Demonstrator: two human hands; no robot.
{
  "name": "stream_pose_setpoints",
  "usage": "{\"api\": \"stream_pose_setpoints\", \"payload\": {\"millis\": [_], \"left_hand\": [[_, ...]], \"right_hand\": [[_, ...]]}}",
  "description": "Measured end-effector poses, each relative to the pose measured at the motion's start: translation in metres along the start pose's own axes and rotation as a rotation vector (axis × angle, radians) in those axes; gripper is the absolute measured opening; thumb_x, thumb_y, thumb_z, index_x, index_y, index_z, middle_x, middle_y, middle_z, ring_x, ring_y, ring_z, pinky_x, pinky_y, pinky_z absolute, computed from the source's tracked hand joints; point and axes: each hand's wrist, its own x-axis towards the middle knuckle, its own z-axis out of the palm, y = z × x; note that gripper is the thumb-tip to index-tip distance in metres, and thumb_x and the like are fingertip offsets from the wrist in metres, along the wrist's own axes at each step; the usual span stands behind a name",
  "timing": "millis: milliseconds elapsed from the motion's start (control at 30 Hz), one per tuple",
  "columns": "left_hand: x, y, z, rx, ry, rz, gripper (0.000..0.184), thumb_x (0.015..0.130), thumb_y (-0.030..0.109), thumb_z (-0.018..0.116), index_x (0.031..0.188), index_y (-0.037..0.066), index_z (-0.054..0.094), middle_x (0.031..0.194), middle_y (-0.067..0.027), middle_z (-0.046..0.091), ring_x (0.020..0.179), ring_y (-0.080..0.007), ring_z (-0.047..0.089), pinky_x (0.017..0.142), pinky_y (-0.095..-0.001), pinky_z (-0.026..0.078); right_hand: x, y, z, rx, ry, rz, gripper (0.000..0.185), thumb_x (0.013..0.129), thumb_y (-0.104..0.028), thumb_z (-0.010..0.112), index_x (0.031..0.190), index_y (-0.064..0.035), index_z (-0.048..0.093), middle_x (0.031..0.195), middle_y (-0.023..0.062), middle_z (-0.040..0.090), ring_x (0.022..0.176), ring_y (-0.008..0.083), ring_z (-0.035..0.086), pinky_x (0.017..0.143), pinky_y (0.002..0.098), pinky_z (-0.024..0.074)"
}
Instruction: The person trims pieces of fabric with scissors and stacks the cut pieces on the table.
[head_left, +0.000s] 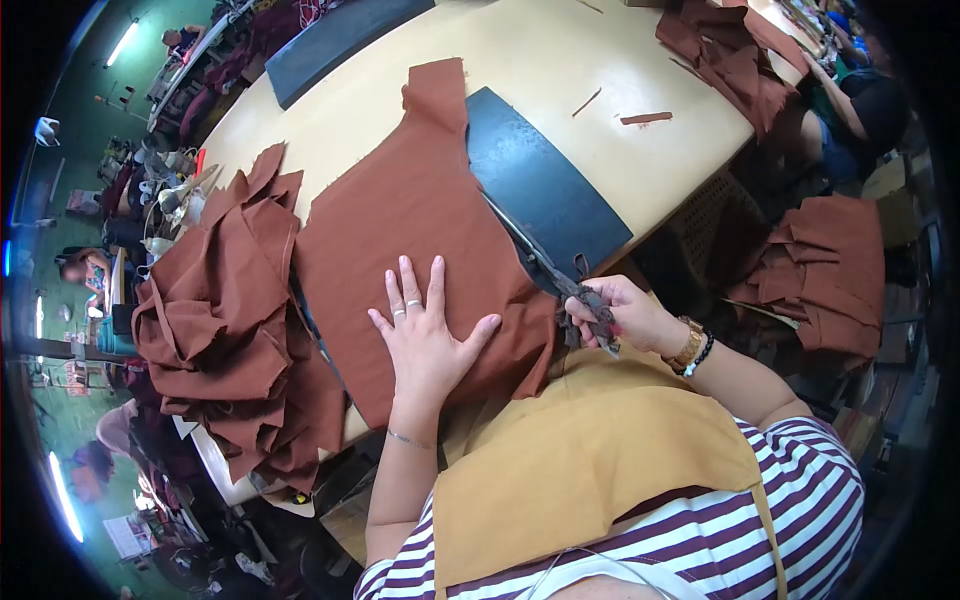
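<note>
A rust-brown cloth piece [400, 230] lies spread over a dark blue board [545, 180] on the cream table [350, 125]. My left hand [425, 335] rests flat on the cloth with its fingers spread. At the cloth's right edge, my right hand [612, 308] is closed around the cloth-wrapped handles of a pair of scissors [525, 243]. The scissor blades lie along that edge, pointing up and left; part of them is hidden by the cloth. Narrow brown scraps [646, 118] sit on the table beyond the board.
A heap of brown cloth [225, 320] lies at the table's left, and more cloth [725, 60] at the far right corner. Folded brown cloth [825, 275] is stacked at the right. Another dark board [345, 40] lies at the back. Another person [865, 105] is at the upper right.
</note>
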Motion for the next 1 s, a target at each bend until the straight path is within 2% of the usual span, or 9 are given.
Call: {"api": "stream_pose_setpoints", "payload": {"millis": [267, 567, 767, 1000], "left_hand": [[-0.011, 0.004, 0.0, 0.01, -0.007, 0.028, 0.094, 0.074, 0.066, 0.061, 0.146, 0.015, 0.032, 0.154, -0.021, 0.015, 0.141, -0.0417, 0.016, 0.102, -0.0712, 0.017], [-0.017, 0.004, 0.0, -0.006, -0.014, 0.023, 0.094, 0.074, 0.067, 0.061, 0.146, 0.015, 0.032, 0.154, -0.0204, 0.013, 0.141, -0.0413, 0.013, 0.101, -0.0718, 0.016], [-0.026, 0.008, -0.004, 0.002, -0.054, 0.032, 0.094, 0.074, 0.066, 0.061, 0.147, 0.014, 0.03, 0.154, -0.0211, 0.013, 0.142, -0.0416, 0.013, 0.103, -0.0701, 0.015], [-0.034, 0.012, -0.018, 0.01, -0.153, -0.001, 0.089, 0.078, 0.063, 0.06, 0.146, 0.015, 0.031, 0.154, -0.0201, 0.017, 0.142, -0.0397, 0.015, 0.104, -0.0693, 0.015]], "right_hand": [[0.007, -0.005, 0.002, -0.012, 0.042, 0.083, 0.028, 0.09, -0.033, 0.065, 0.077, -0.0091, 0.059, 0.068, -0.0024, 0.058, 0.058, 0.0054, 0.056, 0.054, 0.0207, 0.0468], [0.0, -0.002, -0.004, 0.016, -0.015, 0.02, 0.027, 0.09, -0.031, 0.066, 0.077, -0.0083, 0.059, 0.065, -0.0027, 0.057, 0.057, 0.0062, 0.057, 0.052, 0.0204, 0.0456], [0.006, -0.005, -0.007, -0.014, -0.017, 0.104, 0.027, 0.091, -0.031, 0.063, 0.078, -0.0081, 0.059, 0.071, -0.0018, 0.06, 0.06, 0.0062, 0.058, 0.054, 0.0199, 0.0463], [0.004, 0.004, -0.011, 0.0, -0.078, 0.006, 0.023, 0.091, -0.027, 0.064, 0.082, -0.0057, 0.061, 0.073, -0.0014, 0.06, 0.06, 0.0056, 0.058, 0.053, 0.0196, 0.0464]]}}
